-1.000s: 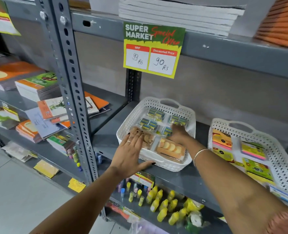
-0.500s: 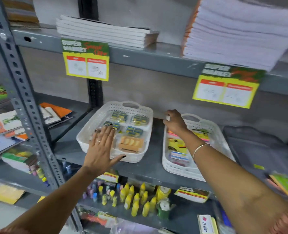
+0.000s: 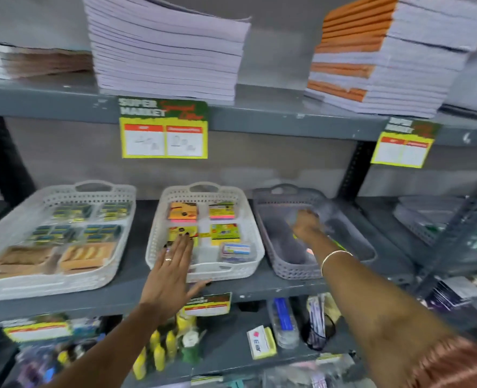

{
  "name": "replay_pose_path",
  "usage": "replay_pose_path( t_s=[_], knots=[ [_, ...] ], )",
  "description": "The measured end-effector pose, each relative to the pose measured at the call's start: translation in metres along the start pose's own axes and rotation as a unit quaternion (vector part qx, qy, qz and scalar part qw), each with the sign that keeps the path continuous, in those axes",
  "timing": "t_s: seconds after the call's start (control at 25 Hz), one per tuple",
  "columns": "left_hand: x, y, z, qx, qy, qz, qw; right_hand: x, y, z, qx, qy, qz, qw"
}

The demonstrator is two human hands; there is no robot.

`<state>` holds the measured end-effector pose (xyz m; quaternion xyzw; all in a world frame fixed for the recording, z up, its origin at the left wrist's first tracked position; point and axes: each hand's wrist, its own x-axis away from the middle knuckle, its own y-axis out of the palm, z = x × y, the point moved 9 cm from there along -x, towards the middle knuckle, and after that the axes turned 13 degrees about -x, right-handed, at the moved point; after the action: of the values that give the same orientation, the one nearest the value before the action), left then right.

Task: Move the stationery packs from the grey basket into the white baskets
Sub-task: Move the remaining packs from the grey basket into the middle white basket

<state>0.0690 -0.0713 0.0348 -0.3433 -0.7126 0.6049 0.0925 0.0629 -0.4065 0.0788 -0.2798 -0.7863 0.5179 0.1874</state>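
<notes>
R hand (image 3: pixel 305 225) is down in the grey basket (image 3: pixel 284 264), fingers curled over a blurry pack, can't tell if gripped yet. L hand (image 3: pixel 173 273) flat, fingers spread, on the middle white basket (image 3: pixel 203 268) rim. Packs prob light, slick wrap, so pinch by the edges.

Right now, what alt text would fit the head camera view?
A person's right hand reaches into a grey basket on a shop shelf, while the left hand hovers open at the middle white basket of sticky-note packs.
</notes>
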Motion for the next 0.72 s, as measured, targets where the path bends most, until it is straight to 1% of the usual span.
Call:
replay_pose_path(
  t_s=[0.08, 0.16, 0.2, 0.24, 0.32, 0.4, 0.48, 0.52, 0.56, 0.6, 0.68, 0.72],
  knots=[
    [-0.001, 0.007, 0.003, -0.009, -0.006, -0.015, 1.000, -0.006, 0.008, 0.055, 0.039, 0.076, -0.023, 0.996],
    [-0.001, 0.008, 0.002, -0.023, -0.022, -0.006, 0.999, -0.025, 0.028, 0.099, 0.060, 0.134, -0.058, 0.987],
    [-0.002, 0.007, 0.002, -0.027, -0.028, 0.002, 0.999, -0.050, 0.048, 0.125, 0.063, 0.157, -0.074, 0.983],
    [-0.003, 0.007, 0.002, -0.028, -0.032, 0.006, 0.999, -0.074, 0.067, 0.143, 0.070, 0.161, -0.086, 0.981],
    [-0.003, 0.006, 0.004, -0.030, -0.034, 0.007, 0.999, -0.061, 0.062, 0.138, 0.093, 0.162, -0.107, 0.977],
    [-0.002, 0.007, 0.003, -0.032, -0.036, 0.006, 0.999, -0.014, 0.032, 0.106, 0.130, 0.155, -0.132, 0.970],
    [-0.003, 0.009, 0.003, -0.029, -0.037, 0.000, 0.999, -0.014, 0.023, 0.103, 0.161, 0.145, -0.118, 0.969],
    [-0.003, 0.010, 0.002, -0.027, -0.039, -0.004, 0.999, -0.013, 0.023, 0.107, 0.162, 0.166, -0.123, 0.965],
    [-0.003, 0.010, 0.002, -0.027, -0.039, -0.007, 0.999, -0.014, 0.026, 0.108, 0.139, 0.182, -0.116, 0.966],
    [-0.003, 0.010, 0.002, -0.027, -0.038, -0.009, 0.999, -0.019, 0.025, 0.107, 0.129, 0.186, -0.109, 0.968],
    [-0.003, 0.010, 0.002, -0.027, -0.036, -0.014, 0.999, -0.023, 0.017, 0.086, 0.105, 0.178, -0.098, 0.974],
    [-0.003, 0.009, 0.003, -0.027, -0.033, -0.017, 0.999, -0.024, 0.011, 0.069, 0.096, 0.158, -0.086, 0.979]
  ],
)
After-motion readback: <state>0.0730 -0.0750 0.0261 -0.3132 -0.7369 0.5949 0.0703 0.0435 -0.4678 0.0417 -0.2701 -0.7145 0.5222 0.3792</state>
